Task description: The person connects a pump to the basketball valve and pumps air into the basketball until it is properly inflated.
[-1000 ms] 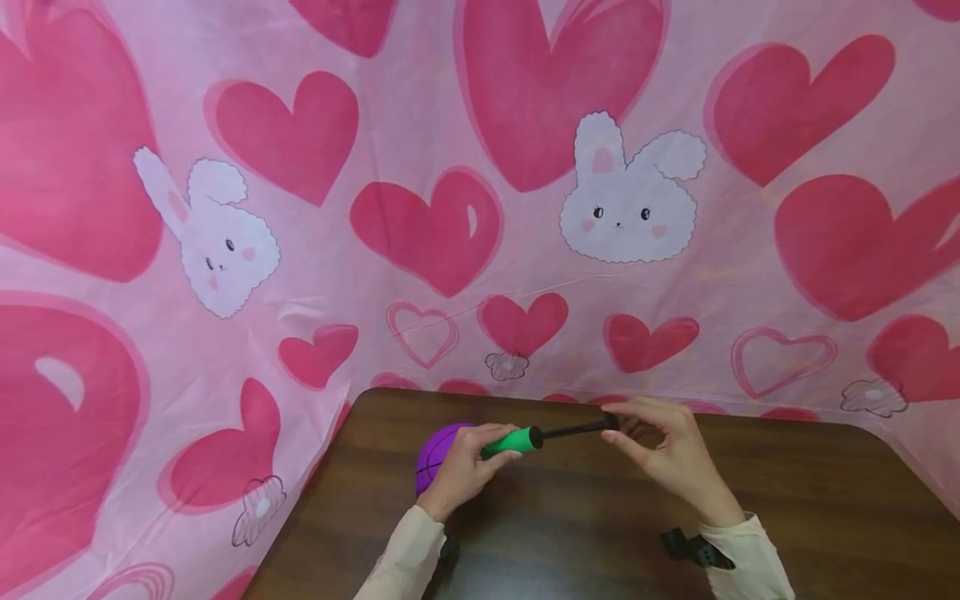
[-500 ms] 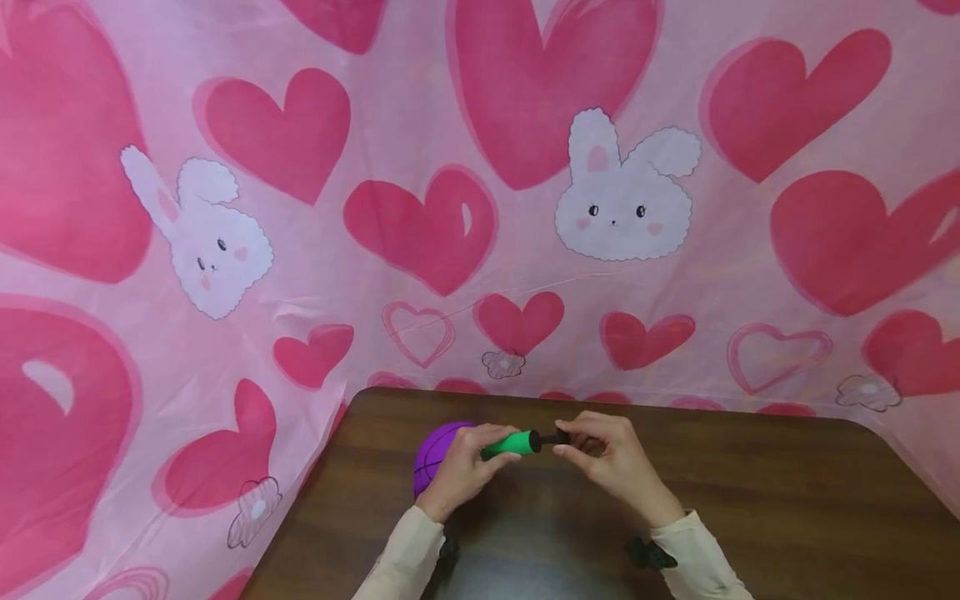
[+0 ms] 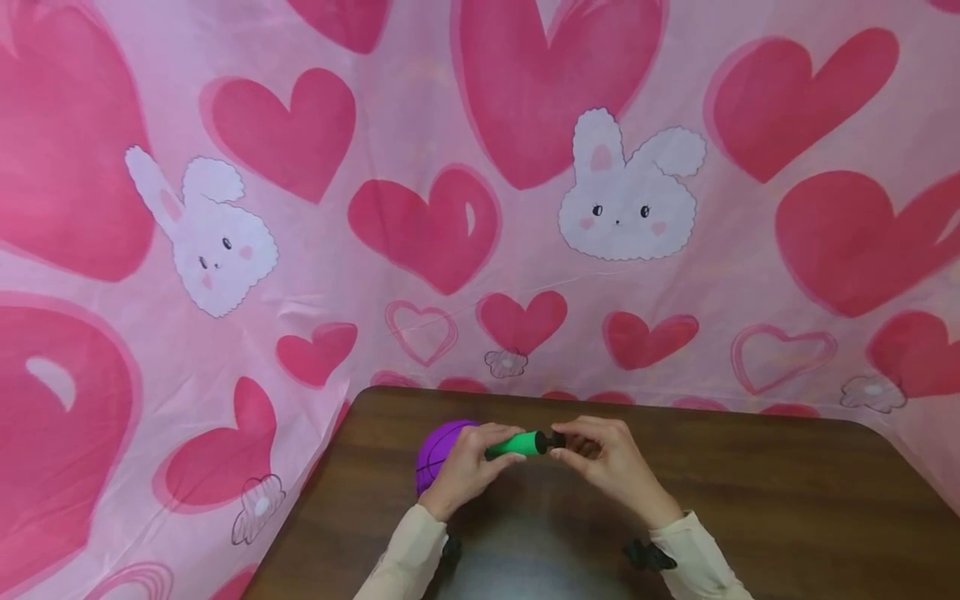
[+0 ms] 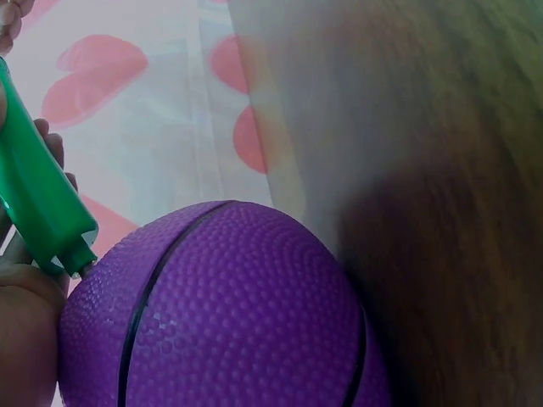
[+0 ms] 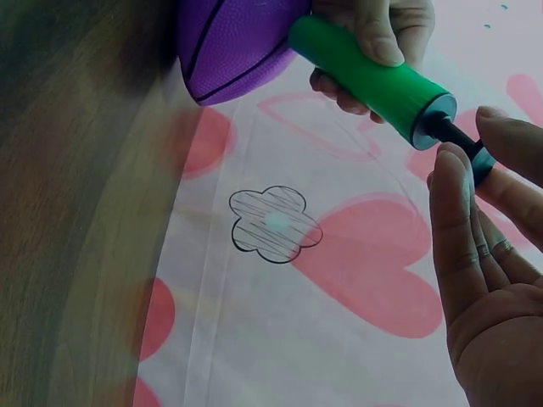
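A small purple basketball [image 3: 437, 457] rests on the table at the left, partly hidden behind my left hand [image 3: 467, 473]. That hand grips the green barrel of a hand pump [image 3: 523, 443], fingers and thumb wrapped about it. In the left wrist view, the narrow tip of the pump [image 4: 38, 182] meets the side of the ball [image 4: 242, 309]. My right hand [image 3: 621, 468] pinches the black plunger handle [image 5: 484, 164] between thumb and fingers. Only a short piece of the black rod [image 5: 454, 136] shows outside the barrel.
The dark wooden table [image 3: 765, 500] spreads to the right and in front of the hands. Behind it hangs a pink cloth [image 3: 525, 250] printed with hearts and rabbits. A black device [image 3: 649, 555] sits at the right wrist, by the cream sleeve.
My right hand has moved left, pushing the long black rod nearly all the way into the green barrel. The left hand and the ball have stayed in place.
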A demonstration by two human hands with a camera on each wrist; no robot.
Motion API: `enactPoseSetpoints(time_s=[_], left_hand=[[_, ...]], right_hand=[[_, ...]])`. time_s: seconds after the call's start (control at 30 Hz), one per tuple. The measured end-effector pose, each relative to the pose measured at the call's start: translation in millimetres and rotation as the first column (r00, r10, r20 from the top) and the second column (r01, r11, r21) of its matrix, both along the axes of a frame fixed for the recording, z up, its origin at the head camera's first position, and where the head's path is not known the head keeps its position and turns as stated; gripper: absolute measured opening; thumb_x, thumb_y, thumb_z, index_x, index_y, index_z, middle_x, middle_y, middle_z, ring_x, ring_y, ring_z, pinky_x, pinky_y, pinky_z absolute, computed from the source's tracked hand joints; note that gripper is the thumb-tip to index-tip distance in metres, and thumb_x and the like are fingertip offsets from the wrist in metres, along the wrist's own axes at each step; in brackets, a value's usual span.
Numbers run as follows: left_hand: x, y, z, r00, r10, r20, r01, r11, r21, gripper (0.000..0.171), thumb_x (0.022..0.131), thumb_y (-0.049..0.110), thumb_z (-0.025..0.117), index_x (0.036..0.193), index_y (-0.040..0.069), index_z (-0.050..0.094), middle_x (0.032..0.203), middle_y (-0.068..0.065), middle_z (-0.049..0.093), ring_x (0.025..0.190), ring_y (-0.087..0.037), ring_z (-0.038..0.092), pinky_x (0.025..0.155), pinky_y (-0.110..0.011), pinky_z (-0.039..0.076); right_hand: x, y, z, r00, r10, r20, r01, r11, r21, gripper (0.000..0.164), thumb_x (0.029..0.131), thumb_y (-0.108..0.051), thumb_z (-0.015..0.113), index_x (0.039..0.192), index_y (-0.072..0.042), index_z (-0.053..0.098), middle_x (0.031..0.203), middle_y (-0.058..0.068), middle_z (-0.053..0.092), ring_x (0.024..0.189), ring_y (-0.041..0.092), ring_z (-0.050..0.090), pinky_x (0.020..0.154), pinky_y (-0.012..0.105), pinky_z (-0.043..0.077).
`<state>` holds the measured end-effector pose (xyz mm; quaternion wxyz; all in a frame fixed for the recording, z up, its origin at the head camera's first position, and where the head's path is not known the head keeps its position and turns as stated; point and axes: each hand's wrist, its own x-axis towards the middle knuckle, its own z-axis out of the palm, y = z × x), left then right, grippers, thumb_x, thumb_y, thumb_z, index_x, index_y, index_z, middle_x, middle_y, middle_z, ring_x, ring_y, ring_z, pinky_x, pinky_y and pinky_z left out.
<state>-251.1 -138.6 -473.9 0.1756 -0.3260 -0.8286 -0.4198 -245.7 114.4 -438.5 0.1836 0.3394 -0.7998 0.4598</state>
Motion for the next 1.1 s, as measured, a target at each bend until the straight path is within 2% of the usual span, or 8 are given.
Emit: enactPoseSetpoints(time_s=[0.2, 0.47, 0.83, 1.1], left_hand=[[-2.7, -2, -0.7, 1.000, -0.006, -0.013, 0.006, 1.000, -0.004, 0.036, 0.086, 0.013, 0.085, 0.121, 0.008, 0.078, 0.113, -0.006, 0.080, 0.099, -0.016, 0.077, 0.087, -0.029, 0.062], [-4.3, -3, -3.1, 1.000, -0.013, 0.011, 0.013, 1.000, 0.006, 0.038, 0.086, 0.013, 0.085, 0.123, 0.011, 0.078, 0.114, -0.004, 0.081, 0.096, -0.014, 0.076, 0.087, -0.028, 0.062], [-5.9, -11, -3.2, 0.999, -0.003, 0.039, 0.001, 0.998, 0.061, 0.038, 0.087, 0.017, 0.085, 0.124, 0.012, 0.077, 0.117, -0.005, 0.080, 0.102, -0.018, 0.077, 0.091, -0.031, 0.062], [-10.0, -15, -3.3, 1.000, 0.029, -0.007, -0.028, 0.996, 0.079, 0.034, 0.088, 0.017, 0.083, 0.121, 0.010, 0.078, 0.115, -0.006, 0.080, 0.100, -0.019, 0.077, 0.088, -0.032, 0.063]], right_hand=[[-0.2, 1, 0.8, 0.999, 0.003, -0.045, -0.002, 1.000, 0.022, 0.032, 0.077, -0.003, 0.090, 0.107, -0.011, 0.080, 0.085, -0.003, 0.076, 0.067, -0.002, 0.065, 0.059, 0.018, 0.058], [0.1, 6, 5.1, 0.996, 0.018, -0.088, -0.015, 0.999, 0.031, 0.034, 0.076, -0.001, 0.090, 0.107, -0.011, 0.080, 0.084, -0.002, 0.076, 0.068, -0.002, 0.065, 0.059, 0.016, 0.057], [6.6, 30, 29.4, 0.991, -0.012, -0.132, 0.011, 1.000, -0.005, 0.039, 0.073, 0.004, 0.090, 0.109, -0.010, 0.079, 0.085, -0.002, 0.076, 0.069, 0.001, 0.067, 0.061, 0.014, 0.057], [6.7, 45, 44.7, 0.981, -0.018, -0.196, 0.014, 1.000, -0.022, 0.044, 0.071, 0.007, 0.090, 0.111, -0.009, 0.078, 0.088, -0.001, 0.078, 0.069, 0.002, 0.069, 0.067, 0.014, 0.058]])
